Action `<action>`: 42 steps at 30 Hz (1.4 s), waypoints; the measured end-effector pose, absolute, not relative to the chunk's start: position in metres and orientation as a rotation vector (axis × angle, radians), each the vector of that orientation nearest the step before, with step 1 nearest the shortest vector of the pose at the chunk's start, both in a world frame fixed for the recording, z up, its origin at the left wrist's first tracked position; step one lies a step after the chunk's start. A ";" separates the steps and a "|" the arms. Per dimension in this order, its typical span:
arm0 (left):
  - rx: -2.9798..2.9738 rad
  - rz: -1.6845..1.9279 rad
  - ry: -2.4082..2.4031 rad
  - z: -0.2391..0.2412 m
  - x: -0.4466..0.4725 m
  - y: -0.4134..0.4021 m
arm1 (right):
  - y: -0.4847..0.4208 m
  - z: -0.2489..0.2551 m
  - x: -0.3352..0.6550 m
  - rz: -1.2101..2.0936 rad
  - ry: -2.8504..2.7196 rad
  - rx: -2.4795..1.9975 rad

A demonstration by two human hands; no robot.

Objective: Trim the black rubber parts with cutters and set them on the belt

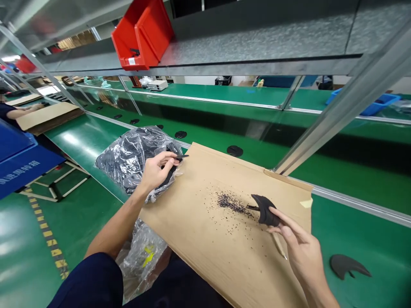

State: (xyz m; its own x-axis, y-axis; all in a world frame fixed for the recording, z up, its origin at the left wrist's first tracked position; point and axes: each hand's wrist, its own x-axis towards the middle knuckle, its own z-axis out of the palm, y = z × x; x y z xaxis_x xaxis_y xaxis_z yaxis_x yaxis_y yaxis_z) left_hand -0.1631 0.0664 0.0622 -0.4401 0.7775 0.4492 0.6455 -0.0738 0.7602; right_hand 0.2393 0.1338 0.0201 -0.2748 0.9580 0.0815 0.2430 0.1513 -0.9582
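My left hand (pixel 157 172) is at the mouth of a clear plastic bag (pixel 128 156) full of dark parts. A thin black piece (pixel 182 156) is pinched between its fingertips. Over the right part of a cardboard sheet (pixel 189 218), my right hand (pixel 302 246) grips a curved black part (pixel 267 210) with a narrow prong pointing left. A light-handled tool with a metal tip (pixel 278 244) shows just below those fingers; whether they hold it too, I cannot tell. Many tiny dark bits (pixel 229 203) lie scattered on the cardboard, left of the curved part.
A crescent-shaped black part (pixel 348 266) lies on the green bench at right. Round black pieces (pixel 235 150) sit behind the cardboard. A red bin (pixel 143 36) stands on the shelf above. A metal post (pixel 327 94) rises at right. Another person's arm (pixel 22 111) shows far left.
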 end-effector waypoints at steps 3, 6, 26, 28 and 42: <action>1.447 1.705 1.634 0.053 -0.120 0.069 | 0.133 0.012 0.232 1.245 -1.576 -1.191; 1.289 1.644 1.405 0.037 -0.073 0.079 | 0.128 0.003 0.223 1.362 -1.488 -1.150; 1.934 1.211 1.349 -0.029 0.011 0.079 | 0.099 -0.018 0.211 1.682 -1.159 -1.144; 1.987 1.222 1.351 -0.029 0.010 0.080 | 0.100 -0.018 0.212 1.659 -1.187 -1.153; 1.430 1.224 1.306 -0.030 0.016 0.071 | 0.097 -0.022 0.209 1.627 -1.219 -1.097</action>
State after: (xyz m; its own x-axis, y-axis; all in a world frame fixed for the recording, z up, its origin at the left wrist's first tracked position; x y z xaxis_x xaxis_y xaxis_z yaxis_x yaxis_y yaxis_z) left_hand 0.0163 0.0712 -0.0305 -0.0132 0.9921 0.1250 0.1890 -0.1203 0.9746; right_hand 0.2094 0.0972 -0.0218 -0.2961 0.9399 -0.1702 -0.1009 -0.2080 -0.9729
